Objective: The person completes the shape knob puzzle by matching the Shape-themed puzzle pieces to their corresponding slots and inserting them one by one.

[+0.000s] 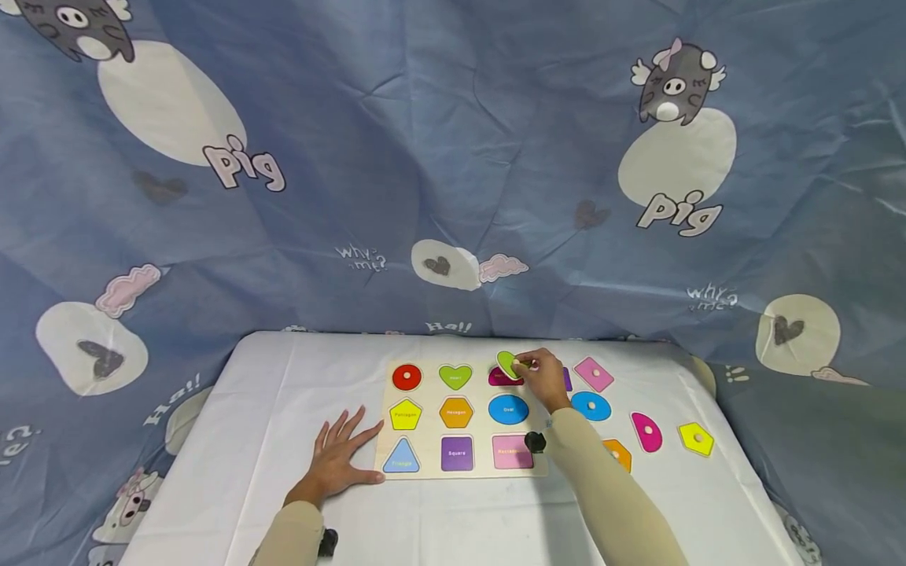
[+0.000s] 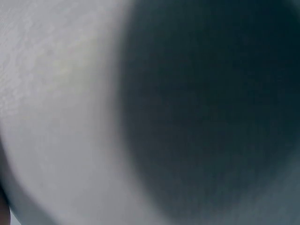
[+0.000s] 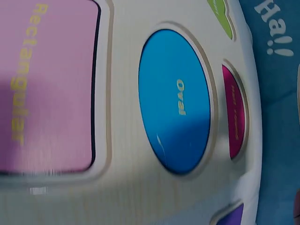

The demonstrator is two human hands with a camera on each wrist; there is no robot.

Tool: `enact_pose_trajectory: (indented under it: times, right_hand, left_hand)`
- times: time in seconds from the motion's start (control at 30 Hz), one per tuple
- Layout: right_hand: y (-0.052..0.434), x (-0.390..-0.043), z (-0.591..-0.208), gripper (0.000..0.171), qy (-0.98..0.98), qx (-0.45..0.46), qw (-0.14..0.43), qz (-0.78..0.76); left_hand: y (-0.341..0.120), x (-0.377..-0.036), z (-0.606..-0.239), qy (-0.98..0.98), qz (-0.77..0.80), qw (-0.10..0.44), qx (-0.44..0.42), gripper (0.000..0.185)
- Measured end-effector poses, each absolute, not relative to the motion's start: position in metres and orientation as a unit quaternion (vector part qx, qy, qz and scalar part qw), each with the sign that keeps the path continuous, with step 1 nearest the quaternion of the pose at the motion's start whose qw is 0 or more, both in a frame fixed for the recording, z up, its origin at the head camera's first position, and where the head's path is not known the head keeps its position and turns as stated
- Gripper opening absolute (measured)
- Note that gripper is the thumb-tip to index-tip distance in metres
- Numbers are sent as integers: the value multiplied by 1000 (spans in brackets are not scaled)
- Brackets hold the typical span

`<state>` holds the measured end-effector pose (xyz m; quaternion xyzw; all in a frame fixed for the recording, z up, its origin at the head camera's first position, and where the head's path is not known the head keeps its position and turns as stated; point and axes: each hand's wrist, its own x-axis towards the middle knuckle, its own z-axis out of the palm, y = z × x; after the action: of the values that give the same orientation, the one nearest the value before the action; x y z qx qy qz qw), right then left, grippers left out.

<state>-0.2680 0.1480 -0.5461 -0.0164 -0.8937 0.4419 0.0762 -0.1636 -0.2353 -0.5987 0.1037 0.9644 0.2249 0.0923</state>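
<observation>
Right hand point(image 1: 545, 381) has the green puzzle piece point(image 1: 505, 362) pinched, right of the Heart slot point(image 1: 455, 377); left hand's point(image 1: 336, 459) splayed, bit farther off.

- the board point(image 1: 429, 434) lies on the table point(image 1: 453, 519).
- behind the board: a hanging cloth point(image 1: 453, 189).
- left of the board, touching its edge: the left hand point(image 1: 338, 458).
- over the board's back right corner: the right hand point(image 1: 546, 379) with the heart piece point(image 1: 505, 361).
- right of the board, back to front: rectangle piece point(image 1: 600, 379), oval piece point(image 1: 583, 407), hexagon piece point(image 1: 620, 454).
- farther right of the board: half-round piece point(image 1: 645, 433), then pentagon piece point(image 1: 696, 440).
</observation>
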Motion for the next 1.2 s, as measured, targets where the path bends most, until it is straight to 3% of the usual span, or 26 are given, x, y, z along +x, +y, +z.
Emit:
enact_pose_trajectory:
  times: [1.2]
  right_hand:
    - [78, -291, -570, 10, -894, 50, 48, 442]
  left_hand:
    - [-235, -166, -601, 959, 244, 106, 96, 95]
